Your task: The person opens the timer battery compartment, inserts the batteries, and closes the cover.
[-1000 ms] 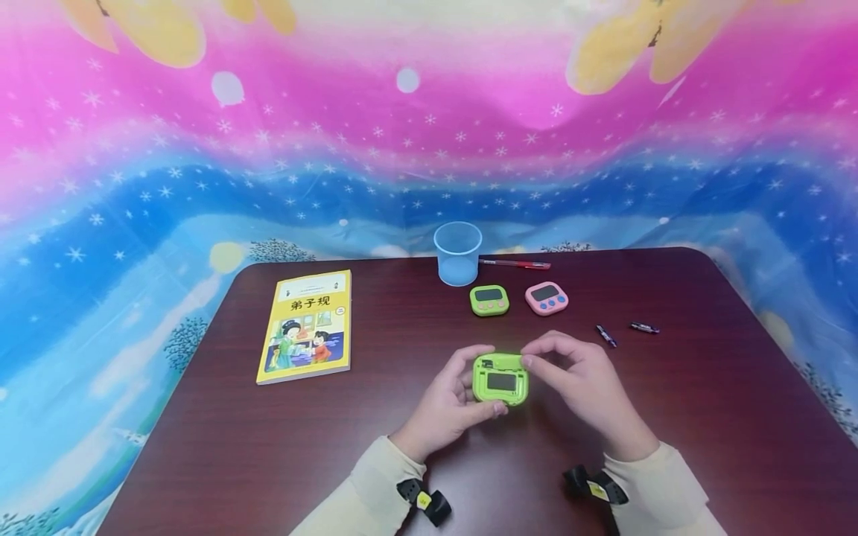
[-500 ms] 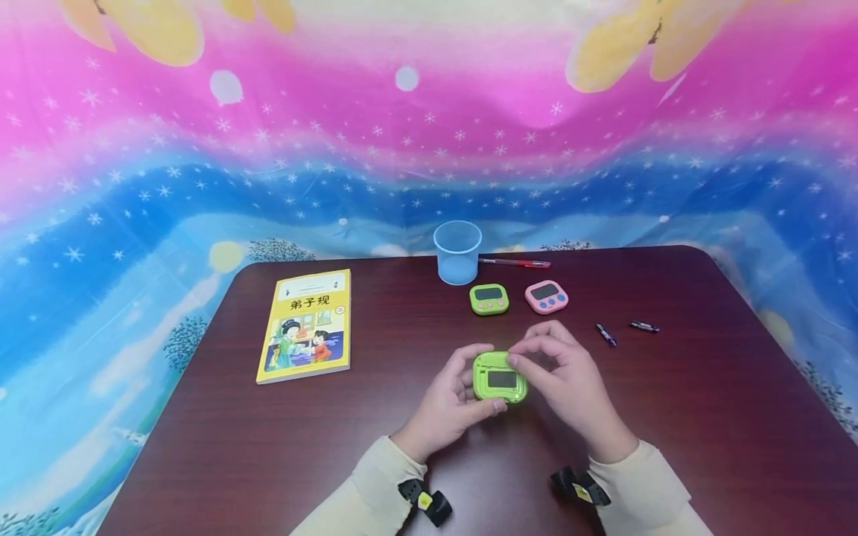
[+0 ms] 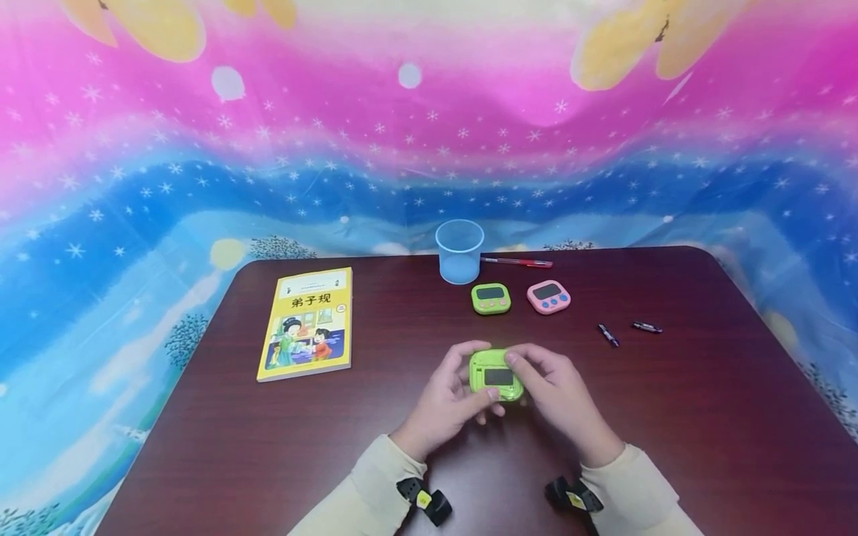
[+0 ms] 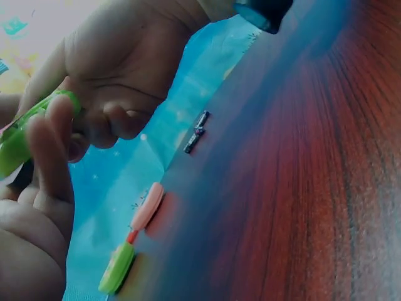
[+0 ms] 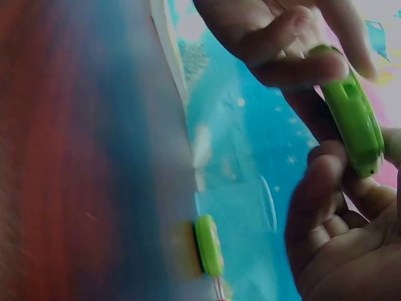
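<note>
L hand (image 3: 444, 406) holding grn timer (image 3: 497, 377), R hand (image 3: 564, 396) too, batts (image 3: 608, 335) nearby

1. Head cam: bright, even, soft light; pale glare on tabletop (image 3: 492, 484), nearer viewer than grip.
2. L wrist cam: dimmer; R hand (image 4: 125, 56) shaded, backdrop (image 4: 44, 19) behind grip approx. blown out.
3. R wrist cam: green gadget (image 5: 354, 119) in grip slightly soft; tabletop away from grip v. blurred, defocus or motion, can't tell.
4. Bluish sheen on tabletop, both wrist cams.
</note>
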{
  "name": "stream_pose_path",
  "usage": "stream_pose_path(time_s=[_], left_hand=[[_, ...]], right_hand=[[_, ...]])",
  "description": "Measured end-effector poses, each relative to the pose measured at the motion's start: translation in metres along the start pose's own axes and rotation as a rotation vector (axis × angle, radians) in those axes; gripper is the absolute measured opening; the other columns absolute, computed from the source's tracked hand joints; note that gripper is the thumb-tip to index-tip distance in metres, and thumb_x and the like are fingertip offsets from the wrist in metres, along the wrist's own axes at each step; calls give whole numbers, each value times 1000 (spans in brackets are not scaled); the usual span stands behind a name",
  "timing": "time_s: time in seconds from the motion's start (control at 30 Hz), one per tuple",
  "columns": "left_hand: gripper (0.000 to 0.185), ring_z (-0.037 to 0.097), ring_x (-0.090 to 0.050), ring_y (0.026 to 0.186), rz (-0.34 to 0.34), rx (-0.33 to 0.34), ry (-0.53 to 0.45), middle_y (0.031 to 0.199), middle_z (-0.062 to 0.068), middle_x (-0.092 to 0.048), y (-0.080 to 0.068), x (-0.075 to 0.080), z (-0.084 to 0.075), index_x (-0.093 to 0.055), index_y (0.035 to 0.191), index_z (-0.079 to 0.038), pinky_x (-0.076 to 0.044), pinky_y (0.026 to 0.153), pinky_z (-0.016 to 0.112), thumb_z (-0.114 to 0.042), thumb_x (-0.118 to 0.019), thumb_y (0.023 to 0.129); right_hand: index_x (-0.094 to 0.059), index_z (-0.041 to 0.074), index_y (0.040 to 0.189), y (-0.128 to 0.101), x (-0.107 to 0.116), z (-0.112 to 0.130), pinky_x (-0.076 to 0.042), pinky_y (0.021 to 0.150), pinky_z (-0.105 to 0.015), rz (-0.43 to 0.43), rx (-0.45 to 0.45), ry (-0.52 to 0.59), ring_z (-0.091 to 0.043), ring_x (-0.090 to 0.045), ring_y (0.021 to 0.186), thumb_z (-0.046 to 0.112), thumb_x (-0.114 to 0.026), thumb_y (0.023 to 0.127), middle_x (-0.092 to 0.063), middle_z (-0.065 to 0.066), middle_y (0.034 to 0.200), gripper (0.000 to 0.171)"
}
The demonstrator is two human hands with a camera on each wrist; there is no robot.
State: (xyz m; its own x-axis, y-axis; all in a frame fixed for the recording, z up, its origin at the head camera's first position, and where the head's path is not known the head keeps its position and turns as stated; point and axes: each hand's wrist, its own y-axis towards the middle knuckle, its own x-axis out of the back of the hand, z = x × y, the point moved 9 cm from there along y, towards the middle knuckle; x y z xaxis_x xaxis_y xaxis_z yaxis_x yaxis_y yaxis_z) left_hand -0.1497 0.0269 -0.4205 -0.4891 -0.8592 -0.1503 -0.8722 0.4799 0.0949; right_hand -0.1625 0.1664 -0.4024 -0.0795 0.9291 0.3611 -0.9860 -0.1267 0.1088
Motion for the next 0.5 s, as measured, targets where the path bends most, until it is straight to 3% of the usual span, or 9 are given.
stream_pose_path(time_s=[0.1,0.23,0.33,0.5], left_hand=[[42,31,-68,65,-58,32,3,112,22,-65,0,7,3,-41,144,-22,-43,45,21,-17,-54,105],[34,23,-59,55,-130,86,-24,93,17,-64,0,14,9,-48,139,-16,-36,42,21,-29,-44,109],[33,17,-54,55,-175,99,-22,79,7,-61,0,18,12,-54,133,-13,-36,43,21,-32,-43,109],[31,21,-53,57,-206,78,8,74,7,-58,-1,21,10,-56,130,-12,-37,43,20,-30,-43,109]], right_hand=[[-70,5,109,-2,-9,-5,-56,48,-35,2,-50,58,-20,-58,51,27,-59,103,-66,-11,79,26],[-67,7,116,-6,-21,-11,-57,47,-38,-1,-103,141,-23,-61,50,30,-56,104,-65,-12,77,28],[-62,8,122,-8,-29,-13,-58,47,-41,17,-127,238,-25,-62,52,31,-52,106,-64,-16,80,30],[-59,6,126,-9,-35,-14,-58,49,-42,32,-130,330,-24,-62,54,30,-50,107,-62,-19,83,31]])
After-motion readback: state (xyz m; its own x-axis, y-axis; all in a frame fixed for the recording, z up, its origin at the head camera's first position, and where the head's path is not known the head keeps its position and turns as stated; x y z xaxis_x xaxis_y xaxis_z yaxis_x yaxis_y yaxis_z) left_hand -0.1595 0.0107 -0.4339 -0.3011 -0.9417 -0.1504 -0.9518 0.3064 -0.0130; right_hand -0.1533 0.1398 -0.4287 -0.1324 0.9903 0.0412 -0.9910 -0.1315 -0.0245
